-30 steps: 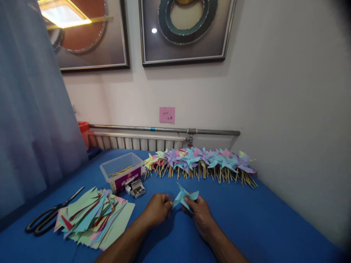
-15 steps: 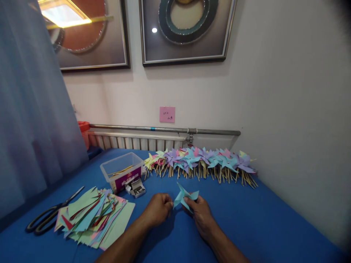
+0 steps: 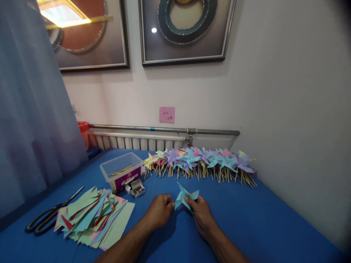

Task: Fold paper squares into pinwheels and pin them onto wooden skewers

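Observation:
A light blue paper pinwheel [image 3: 182,195], its blades folded to the centre, is pinched in my right hand [image 3: 202,212], with the thumb pressed on its middle. No stick shows on it. Just left of the pinwheel is my left hand [image 3: 161,209], its fingers closed together near one blade; whether they hold anything small is hidden. Beyond the hands stands a small open box of metal pins [image 3: 138,190]. Several finished pinwheels on sticks [image 3: 192,160] lie in a long row at the back of the blue table [image 3: 246,226].
To the left lies a pile of coloured paper pieces [image 3: 95,215], with black-handled scissors [image 3: 49,215] beside it. A clear plastic box [image 3: 120,170] holds thin sticks. A blue curtain [image 3: 35,109] hangs at the left, and a radiator [image 3: 137,140] runs along the wall behind.
My left hand has shifted slightly right, closer to the blue pinwheel's blade. My right hand and the pinwheel have barely moved.

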A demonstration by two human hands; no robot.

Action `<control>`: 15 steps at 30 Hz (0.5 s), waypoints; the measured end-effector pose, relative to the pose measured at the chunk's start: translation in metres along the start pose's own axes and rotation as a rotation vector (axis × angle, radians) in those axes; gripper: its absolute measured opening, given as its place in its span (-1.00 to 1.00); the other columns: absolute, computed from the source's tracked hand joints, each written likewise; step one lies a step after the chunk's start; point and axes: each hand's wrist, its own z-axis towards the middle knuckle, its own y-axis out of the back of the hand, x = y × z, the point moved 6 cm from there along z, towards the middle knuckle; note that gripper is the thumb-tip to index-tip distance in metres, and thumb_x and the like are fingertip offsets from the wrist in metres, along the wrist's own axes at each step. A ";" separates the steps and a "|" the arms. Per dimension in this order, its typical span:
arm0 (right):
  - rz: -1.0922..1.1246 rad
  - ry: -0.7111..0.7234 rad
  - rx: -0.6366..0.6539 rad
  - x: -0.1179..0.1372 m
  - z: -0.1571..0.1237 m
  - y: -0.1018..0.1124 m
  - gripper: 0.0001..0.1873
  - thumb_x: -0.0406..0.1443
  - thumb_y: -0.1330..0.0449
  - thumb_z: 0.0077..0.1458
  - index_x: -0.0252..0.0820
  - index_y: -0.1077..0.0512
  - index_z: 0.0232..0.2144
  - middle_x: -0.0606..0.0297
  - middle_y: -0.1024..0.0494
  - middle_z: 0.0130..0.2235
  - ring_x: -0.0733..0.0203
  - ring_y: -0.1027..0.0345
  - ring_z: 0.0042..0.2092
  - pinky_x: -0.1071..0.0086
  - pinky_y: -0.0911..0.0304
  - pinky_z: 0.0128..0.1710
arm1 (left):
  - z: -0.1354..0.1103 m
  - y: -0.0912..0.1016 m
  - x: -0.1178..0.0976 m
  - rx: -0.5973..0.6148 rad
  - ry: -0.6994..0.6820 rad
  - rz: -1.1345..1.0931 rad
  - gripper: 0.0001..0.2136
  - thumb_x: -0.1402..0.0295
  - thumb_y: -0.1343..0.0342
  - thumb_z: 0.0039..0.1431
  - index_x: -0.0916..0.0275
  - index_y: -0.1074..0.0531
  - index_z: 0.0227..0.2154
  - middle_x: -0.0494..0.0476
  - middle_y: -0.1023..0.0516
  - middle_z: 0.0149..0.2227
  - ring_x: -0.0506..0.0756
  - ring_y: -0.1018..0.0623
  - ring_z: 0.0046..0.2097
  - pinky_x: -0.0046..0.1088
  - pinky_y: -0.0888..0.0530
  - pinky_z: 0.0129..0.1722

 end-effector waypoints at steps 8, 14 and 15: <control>0.057 -0.015 0.014 0.008 -0.005 -0.005 -0.56 -0.06 -0.49 -0.32 -0.18 -0.52 -0.41 0.32 -0.60 -0.46 0.09 -0.47 -0.35 0.32 -0.34 -0.29 | 0.002 -0.004 0.004 0.003 -0.014 -0.037 -0.85 0.37 -0.01 0.12 0.27 -0.44 -0.47 -0.03 -0.39 -0.56 -0.01 -0.33 -0.48 -0.51 -0.16 -0.45; 0.094 -0.024 0.009 0.008 -0.006 -0.005 -0.61 -0.11 -0.50 -0.32 -0.18 -0.50 -0.47 0.35 -0.58 -0.48 0.16 -0.44 -0.40 0.33 -0.34 -0.29 | 0.000 -0.004 0.000 0.002 -0.019 -0.029 -0.85 0.38 0.00 0.11 0.27 -0.42 -0.48 0.00 -0.42 -0.55 0.00 -0.36 -0.47 -0.49 -0.18 -0.44; 0.102 -0.027 0.004 0.009 -0.006 -0.006 -0.62 -0.12 -0.50 -0.32 -0.18 -0.50 -0.47 0.37 -0.57 -0.50 0.18 -0.43 -0.41 0.34 -0.34 -0.30 | 0.000 -0.004 0.000 0.001 -0.018 -0.032 -0.85 0.37 0.00 0.11 0.27 -0.42 -0.48 0.00 -0.42 -0.55 0.00 -0.35 -0.47 -0.49 -0.18 -0.44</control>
